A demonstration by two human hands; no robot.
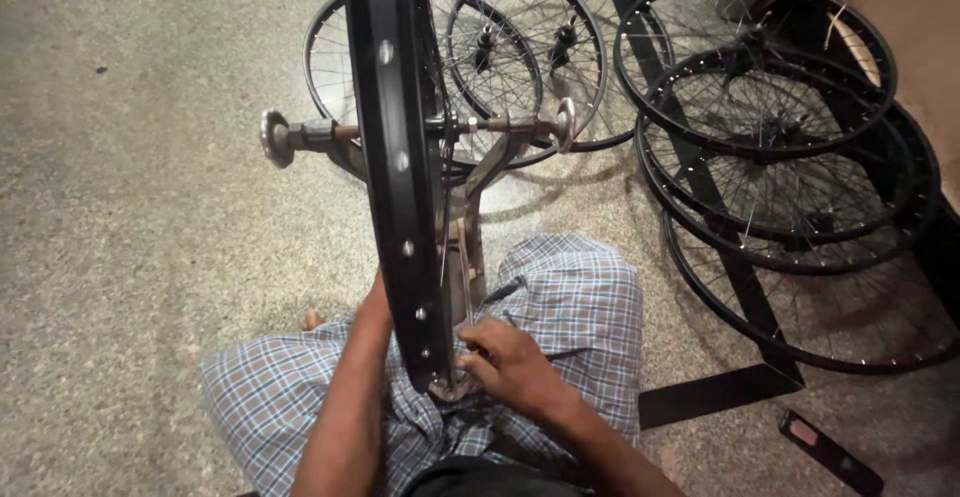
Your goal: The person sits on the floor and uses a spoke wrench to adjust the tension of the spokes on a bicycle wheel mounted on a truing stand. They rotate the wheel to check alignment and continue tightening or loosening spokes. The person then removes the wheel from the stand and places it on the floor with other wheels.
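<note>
Close in, right hand (510, 362) pinched on a spoke (466, 282) at the rim (392, 167) – steadying it; left hand (378, 292) hidden behind, grip unclear. Wheel upright on stand (470, 247) (axle clamped). Beyond – spare wheels (780, 137) stacked aside.

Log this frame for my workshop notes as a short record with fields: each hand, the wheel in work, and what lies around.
wheel in work: black rim with spokes, upright in a metal stand, axle ends out to both sides
right hand: right hand at the rim's lower edge, fingers pinched at a spoke end
left hand: mostly hidden behind the rim; only the forearm shows
seat: person on the speckled floor, checked cloth over the legs
around: stacked spoked wheels at right, small dark flat object nearby
</note>
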